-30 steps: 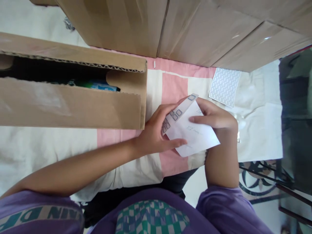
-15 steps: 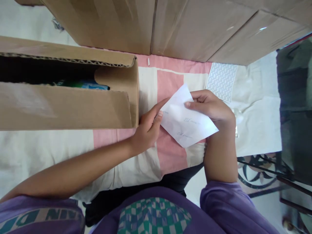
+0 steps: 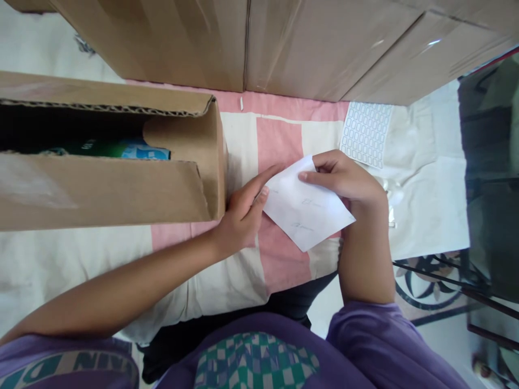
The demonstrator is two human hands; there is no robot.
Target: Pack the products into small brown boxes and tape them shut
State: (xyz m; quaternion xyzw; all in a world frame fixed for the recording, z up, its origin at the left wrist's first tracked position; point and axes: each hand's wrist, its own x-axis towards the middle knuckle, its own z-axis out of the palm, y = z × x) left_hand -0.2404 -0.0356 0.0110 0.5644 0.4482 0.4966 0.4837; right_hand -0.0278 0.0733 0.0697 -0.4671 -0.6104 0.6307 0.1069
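Observation:
Between my hands is a small white sheet of paper (image 3: 306,216) with faint handwriting and little drawn marks, turned so that one corner points toward me. My left hand (image 3: 245,213) pinches its left corner, thumb on top and fingers beneath. On the upper right edge, my right hand (image 3: 340,175) grips the paper with its thumb on the face; the other fingers are mostly hidden behind it. The paper is held above a pink and cream checked cloth (image 3: 279,140). Just left of my left hand stands an open cardboard box (image 3: 141,189), with a green and blue package (image 3: 138,149) inside.
Large taped cardboard boxes (image 3: 292,48) line the far side. A white sheet with rows of rounded outlines (image 3: 367,132) lies beyond my right hand. Small clear plastic bits (image 3: 392,200) lie by my right wrist. Dark metal bars (image 3: 441,275) are at the right, above a patterned floor.
The view has shifted slightly, showing the cardboard box a little further left and lower. Both hands keep hold of the paper, whose top corner is now lower.

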